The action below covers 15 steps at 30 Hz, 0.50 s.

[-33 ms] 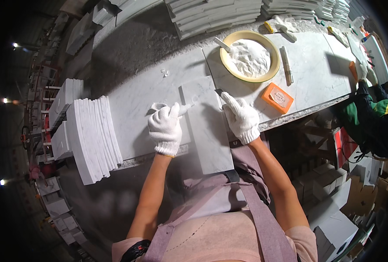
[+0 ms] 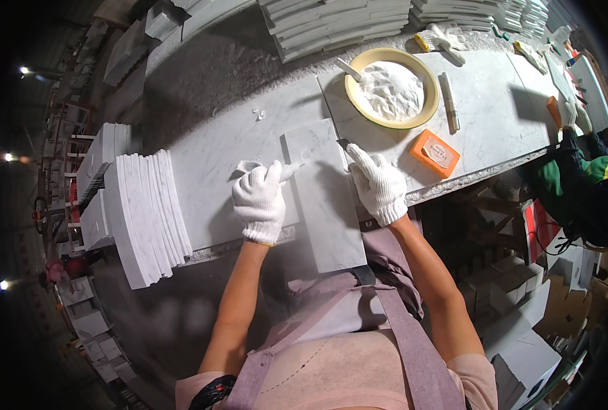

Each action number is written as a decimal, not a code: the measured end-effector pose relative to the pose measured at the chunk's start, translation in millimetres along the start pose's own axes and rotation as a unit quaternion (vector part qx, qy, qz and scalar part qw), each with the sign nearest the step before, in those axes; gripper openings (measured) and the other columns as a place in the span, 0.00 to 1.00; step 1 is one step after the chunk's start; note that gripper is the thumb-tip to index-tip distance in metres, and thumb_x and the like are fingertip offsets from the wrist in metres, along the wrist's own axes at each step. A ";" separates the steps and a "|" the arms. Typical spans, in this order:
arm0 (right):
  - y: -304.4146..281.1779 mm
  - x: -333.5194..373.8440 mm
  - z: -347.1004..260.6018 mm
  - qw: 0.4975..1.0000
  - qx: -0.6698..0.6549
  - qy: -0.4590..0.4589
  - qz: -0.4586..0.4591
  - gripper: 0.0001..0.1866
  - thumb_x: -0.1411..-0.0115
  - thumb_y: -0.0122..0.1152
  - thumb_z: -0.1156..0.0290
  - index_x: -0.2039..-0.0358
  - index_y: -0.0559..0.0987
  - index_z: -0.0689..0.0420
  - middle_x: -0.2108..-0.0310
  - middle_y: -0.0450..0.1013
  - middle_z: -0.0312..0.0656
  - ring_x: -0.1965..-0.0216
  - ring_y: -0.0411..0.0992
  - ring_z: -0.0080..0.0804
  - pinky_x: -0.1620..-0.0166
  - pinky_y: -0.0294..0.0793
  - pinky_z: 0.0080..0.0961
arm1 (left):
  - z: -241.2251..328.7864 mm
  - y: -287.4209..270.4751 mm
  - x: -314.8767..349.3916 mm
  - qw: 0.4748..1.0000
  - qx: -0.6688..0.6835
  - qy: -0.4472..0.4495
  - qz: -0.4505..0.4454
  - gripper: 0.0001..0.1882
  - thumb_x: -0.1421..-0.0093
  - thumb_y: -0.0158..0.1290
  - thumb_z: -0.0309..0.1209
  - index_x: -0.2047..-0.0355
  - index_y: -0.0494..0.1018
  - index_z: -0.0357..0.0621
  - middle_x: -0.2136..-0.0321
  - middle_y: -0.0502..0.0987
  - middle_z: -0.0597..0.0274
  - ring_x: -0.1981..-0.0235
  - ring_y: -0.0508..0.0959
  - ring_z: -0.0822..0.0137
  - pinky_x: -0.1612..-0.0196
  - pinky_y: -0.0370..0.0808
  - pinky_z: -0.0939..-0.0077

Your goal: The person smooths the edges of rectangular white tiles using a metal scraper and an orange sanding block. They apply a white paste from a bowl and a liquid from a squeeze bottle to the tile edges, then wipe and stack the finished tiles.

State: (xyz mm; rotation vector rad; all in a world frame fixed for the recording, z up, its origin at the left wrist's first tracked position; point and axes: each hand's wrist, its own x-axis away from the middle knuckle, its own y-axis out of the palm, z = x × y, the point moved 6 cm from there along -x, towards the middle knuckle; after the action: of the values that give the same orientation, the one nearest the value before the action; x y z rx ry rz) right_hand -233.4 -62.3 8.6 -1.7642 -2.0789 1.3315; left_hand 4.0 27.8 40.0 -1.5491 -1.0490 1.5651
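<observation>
A long grey-white marble tile (image 2: 328, 212) lies lengthwise before me, its near end jutting past the table edge. My left hand (image 2: 259, 201), in a white knitted glove, is closed around a pale flat-ended tool (image 2: 249, 166) left of the tile. A pale tip points from this hand to a small ring-shaped mark (image 2: 305, 156) on the tile. Also gloved, my right hand (image 2: 379, 184) rests along the tile's right edge with fingers stretched forward. Its thumb is hidden. Something dark shows under the tile beside its fingertips.
White powder fills a yellow bowl (image 2: 425, 109) with a stick in it. Beside it lie an orange box (image 2: 435, 154) and a marker-like tube (image 2: 449, 102). Stone slabs stand at left (image 2: 150, 212) and far (image 2: 338, 27). Spare gloves (image 2: 444, 41) lie beyond. A co-worker's sleeve (image 2: 581, 184) shows at right.
</observation>
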 end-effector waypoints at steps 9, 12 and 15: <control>1.0 0.8 0.8 1.000 -0.004 -0.009 0.011 0.25 0.37 0.68 0.63 0.39 0.79 0.36 0.66 0.79 0.44 0.73 0.79 0.44 0.71 0.79 0.41 | 0.3 -0.1 -1.2 1.000 0.017 -0.002 0.005 0.21 0.48 0.68 0.27 0.52 0.83 0.51 0.64 0.80 0.63 0.59 0.80 0.54 0.56 0.77 0.56; 0.4 1.3 1.0 1.000 -0.002 0.000 -0.002 0.24 0.37 0.68 0.62 0.39 0.79 0.36 0.66 0.79 0.44 0.72 0.80 0.44 0.70 0.79 0.41 | -2.1 6.5 2.5 1.000 0.018 -0.019 -0.016 0.21 0.46 0.68 0.28 0.50 0.82 0.52 0.61 0.79 0.62 0.54 0.79 0.54 0.52 0.75 0.54; 3.8 3.1 4.0 0.998 -0.007 0.040 -0.051 0.27 0.39 0.70 0.72 0.38 0.81 0.45 0.63 0.81 0.45 0.66 0.81 0.48 0.62 0.81 0.42 | -5.0 10.9 7.6 0.997 0.024 -0.053 -0.042 0.24 0.45 0.68 0.28 0.47 0.81 0.54 0.58 0.79 0.60 0.50 0.78 0.54 0.48 0.74 0.52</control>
State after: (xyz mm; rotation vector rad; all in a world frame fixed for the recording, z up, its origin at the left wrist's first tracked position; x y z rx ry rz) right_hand -233.9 -62.1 2.3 -1.6626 -2.1102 1.2016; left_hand 9.3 30.3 27.0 -1.3847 -1.1129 1.6170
